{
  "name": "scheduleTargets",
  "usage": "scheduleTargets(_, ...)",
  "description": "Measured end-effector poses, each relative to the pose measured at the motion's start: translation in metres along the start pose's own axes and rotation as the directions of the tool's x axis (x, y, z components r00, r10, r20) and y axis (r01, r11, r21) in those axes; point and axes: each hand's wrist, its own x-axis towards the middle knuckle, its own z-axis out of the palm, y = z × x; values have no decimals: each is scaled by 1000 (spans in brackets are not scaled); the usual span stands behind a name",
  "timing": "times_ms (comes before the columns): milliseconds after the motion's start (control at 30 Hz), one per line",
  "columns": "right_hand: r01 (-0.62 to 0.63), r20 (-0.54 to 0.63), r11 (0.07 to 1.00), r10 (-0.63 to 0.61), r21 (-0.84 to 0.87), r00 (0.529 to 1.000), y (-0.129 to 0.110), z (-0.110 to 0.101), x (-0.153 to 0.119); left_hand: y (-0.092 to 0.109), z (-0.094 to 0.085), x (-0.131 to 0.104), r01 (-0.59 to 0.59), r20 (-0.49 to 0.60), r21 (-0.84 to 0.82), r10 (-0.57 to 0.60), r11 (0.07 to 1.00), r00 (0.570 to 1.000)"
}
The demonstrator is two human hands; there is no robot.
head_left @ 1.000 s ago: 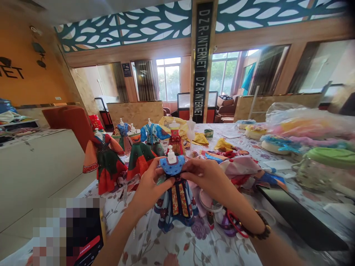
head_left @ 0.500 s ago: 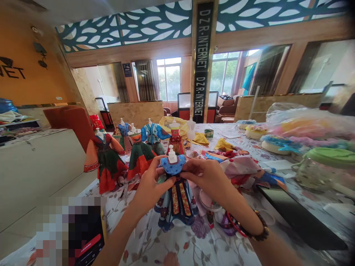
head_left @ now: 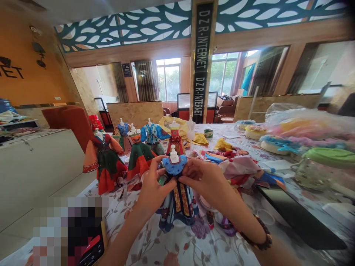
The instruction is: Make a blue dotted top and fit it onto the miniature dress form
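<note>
A small doll dress (head_left: 181,201) with a dark blue and gold-patterned front and a blue skirt stands upright on a white mini mannequin (head_left: 173,155). Around the mannequin's shoulders lies a light blue collar (head_left: 175,165) with dark crosses. My left hand (head_left: 155,183) is closed on the dress's left side, thumb at the waist just below the collar. From the other side my right hand (head_left: 203,177) pinches the dress at the waist and collar edge. Both thumbs nearly meet at the front. The fingertips behind the dress are hidden.
Several dressed mini mannequins (head_left: 107,159) stand at the left. Folded fabric pieces (head_left: 241,166) lie to the right, beside a dark tablet-like device (head_left: 299,216) and a green-lidded jar (head_left: 327,170). Plastic-wrapped material (head_left: 307,122) sits behind. A phone (head_left: 93,244) is at the lower left.
The collared mannequin has shifted slightly right and turned a little, with both hands staying on it. My right fingers have moved slightly at the collar edge.
</note>
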Motion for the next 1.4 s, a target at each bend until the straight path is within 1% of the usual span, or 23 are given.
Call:
scheduleTargets(167,13,-47,996,-17,-84,999,1,0,0,0,0,-1,-16,2,35,16,999,1000)
scheduleTargets(333,28,-75,988,-40,-151,996,1,2,3,-5,0,1,-32,-7,25,32,999,999)
scheduleTargets(400,53,-66,983,-65,-174,996,2,3,3,-6,1,2,-32,-17,15,33,999,999)
scheduleTargets(533,96,-23,989,-99,-111,995,5,-2,2,-5,1,3,-12,-48,-27,11,1000,999)
scheduleTargets(633,57,-36,993,-61,-102,997,10,-19,0,-4,-2,4,12,-73,-121,-21,993,997)
scheduleTargets(767,-15,-56,980,4,-199,998,20,-55,-9,-3,-10,8,34,-162,-264,-79,964,984)
scheduleTargets(900,-106,34,927,126,-359,991,32,-92,-28,2,-15,9,61,-228,-333,-143,941,963)
scheduleTargets(967,-124,17,904,144,-410,989,37,-105,-40,5,-15,7,81,-225,-361,-171,929,959)
scheduleTargets(1000,-149,18,897,172,-417,985,40,-110,-46,6,-15,5,98,-210,-370,-186,924,960)
scheduleTargets(1067,-200,61,877,250,-437,966,46,-118,-57,8,-14,0,134,-173,-370,-210,919,962)
scheduleTargets(1167,-258,112,820,361,-510,926,65,-120,-71,7,-12,-8,153,-139,-360,-216,920,966)
scheduleTargets(1233,-260,133,770,406,-582,904,84,-116,-80,6,-12,-13,150,-144,-364,-215,919,966)
scheduleTargets(1267,-251,147,741,427,-623,892,94,-111,-84,5,-12,-16,146,-150,-369,-213,918,965)
scheduleTargets(1333,-248,123,675,452,-695,883,113,-100,-91,5,-13,-20,138,-176,-379,-217,915,960)
scheduleTargets(1400,-244,125,648,468,-722,875,126,-87,-94,5,-14,-24,134,-216,-383,-230,914,949)
